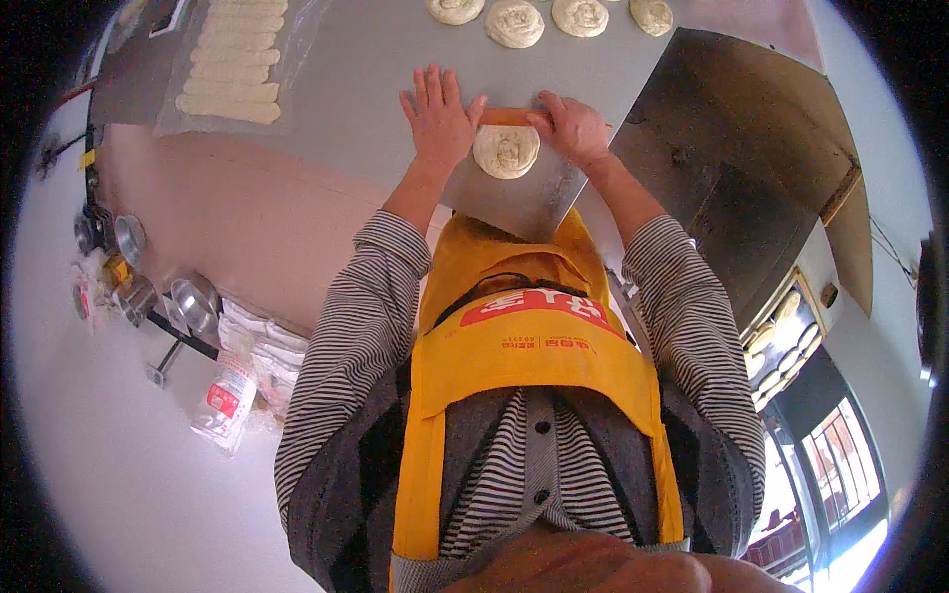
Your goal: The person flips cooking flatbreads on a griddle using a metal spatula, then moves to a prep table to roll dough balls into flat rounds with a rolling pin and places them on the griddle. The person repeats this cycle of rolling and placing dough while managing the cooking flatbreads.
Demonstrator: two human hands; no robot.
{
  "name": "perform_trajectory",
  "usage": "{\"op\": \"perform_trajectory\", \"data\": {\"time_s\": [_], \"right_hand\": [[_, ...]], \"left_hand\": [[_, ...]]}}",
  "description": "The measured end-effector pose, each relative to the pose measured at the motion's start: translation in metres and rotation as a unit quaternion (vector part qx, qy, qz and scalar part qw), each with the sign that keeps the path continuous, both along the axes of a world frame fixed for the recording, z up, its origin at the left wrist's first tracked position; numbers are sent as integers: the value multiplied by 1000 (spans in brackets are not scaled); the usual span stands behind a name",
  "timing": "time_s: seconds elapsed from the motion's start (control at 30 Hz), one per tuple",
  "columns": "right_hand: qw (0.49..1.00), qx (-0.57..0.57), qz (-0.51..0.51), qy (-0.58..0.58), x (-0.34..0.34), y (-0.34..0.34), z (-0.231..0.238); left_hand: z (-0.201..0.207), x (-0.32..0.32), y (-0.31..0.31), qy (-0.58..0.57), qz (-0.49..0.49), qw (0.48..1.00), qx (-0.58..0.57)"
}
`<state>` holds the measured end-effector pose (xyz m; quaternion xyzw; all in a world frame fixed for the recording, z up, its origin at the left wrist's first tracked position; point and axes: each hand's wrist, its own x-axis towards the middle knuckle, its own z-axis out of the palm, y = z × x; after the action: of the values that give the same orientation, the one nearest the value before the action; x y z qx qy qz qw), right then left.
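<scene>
A round of pale dough (507, 156) with a coiled, dimpled top lies on the grey worktop near its front corner. Across its far edge runs a wooden rolling pin (505, 117). My left hand (441, 119) is flat, its fingers stretched away from me and its thumb by the pin's left end. Curled over the right part of the pin is my right hand (571, 128). More dough rounds (515, 23) sit in a row at the far side of the worktop.
Long dough strips (232, 74) lie on a plastic sheet at the far left. A dark surface (736, 148) adjoins on the right, with a tray of oblong dough pieces (784, 341) nearer me. Metal bowls (196, 301) and white sacks (225, 395) stand at left.
</scene>
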<state>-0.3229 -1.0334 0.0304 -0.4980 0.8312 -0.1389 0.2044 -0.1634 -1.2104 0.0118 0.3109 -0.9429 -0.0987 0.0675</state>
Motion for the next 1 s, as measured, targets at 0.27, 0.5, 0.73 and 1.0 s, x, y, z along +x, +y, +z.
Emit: {"op": "perform_trajectory", "data": {"time_s": [0.27, 0.5, 0.73, 1.0], "right_hand": [[995, -63, 18, 69, 67, 81, -19], [980, -82, -83, 161, 10, 4, -6], [995, -61, 30, 79, 56, 64, 7], [998, 12, 16, -56, 20, 53, -25]], "left_hand": [[-3, 83, 60, 11, -95, 994, 53], [2, 5, 9, 1, -41, 999, 17], [8, 83, 60, -8, -95, 995, 30], [-3, 33, 20, -14, -98, 994, 39]]}}
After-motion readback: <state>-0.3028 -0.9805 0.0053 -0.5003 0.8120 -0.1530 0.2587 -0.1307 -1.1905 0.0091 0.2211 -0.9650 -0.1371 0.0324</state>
